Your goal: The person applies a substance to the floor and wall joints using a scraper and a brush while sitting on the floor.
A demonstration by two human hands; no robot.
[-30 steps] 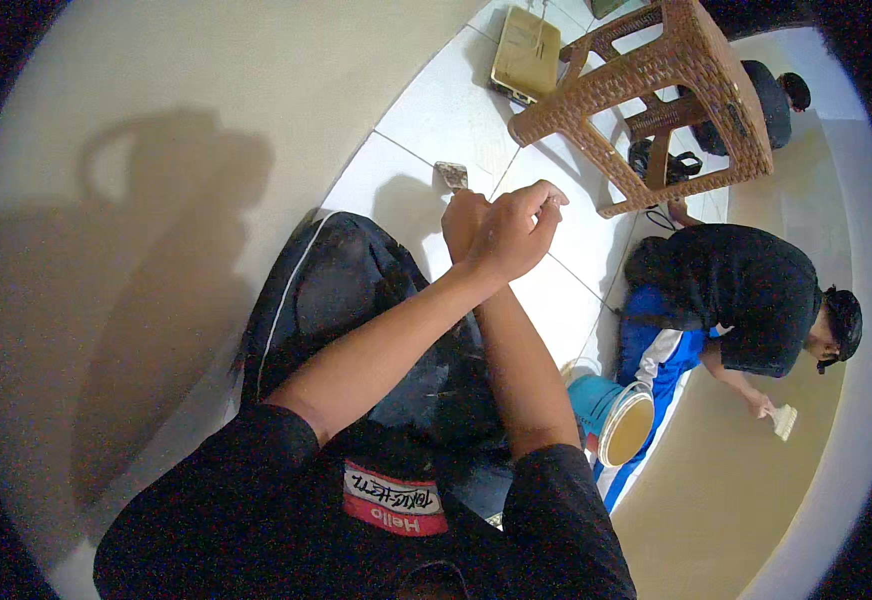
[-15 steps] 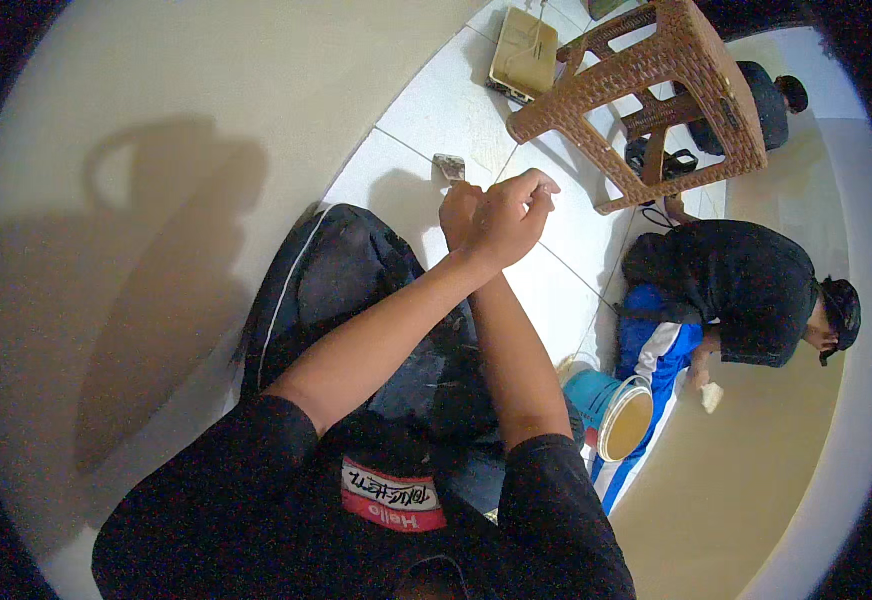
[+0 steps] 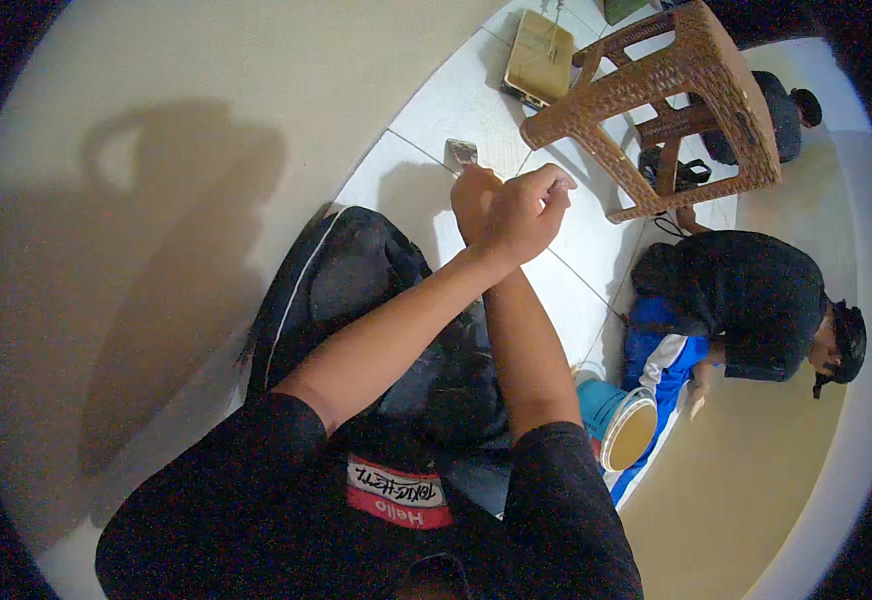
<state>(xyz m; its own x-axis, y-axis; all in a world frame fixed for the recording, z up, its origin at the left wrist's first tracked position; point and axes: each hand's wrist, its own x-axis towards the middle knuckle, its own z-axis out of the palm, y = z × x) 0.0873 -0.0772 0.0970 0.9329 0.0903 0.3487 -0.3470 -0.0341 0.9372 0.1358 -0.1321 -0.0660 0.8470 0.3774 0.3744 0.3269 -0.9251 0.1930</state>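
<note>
My forearms cross in front of me above a white tiled floor. The right hand (image 3: pixel 477 198) is closed around a tool with a flat, stained blade, which looks like a putty knife (image 3: pixel 462 152); its handle is hidden in my grip. My left hand (image 3: pixel 528 222) lies across the right wrist, its fingers curled and its thumb bent toward them. I see nothing between those fingers, though part of the palm is hidden.
A beige wall (image 3: pixel 196 60) rises close on the left. Ahead are a shallow tan tray (image 3: pixel 539 58) and a brown woven-pattern plastic stool (image 3: pixel 671 70). To the right, an open blue-and-white bucket (image 3: pixel 604 408) stands near a crouching person (image 3: pixel 756 290). Another person (image 3: pixel 778 115) is beyond the stool.
The whole view has shifted slightly, so most things sit further right. My hands keep nearly the same crossed pose. The pale piece at the crouching person's hand no longer shows clearly.
</note>
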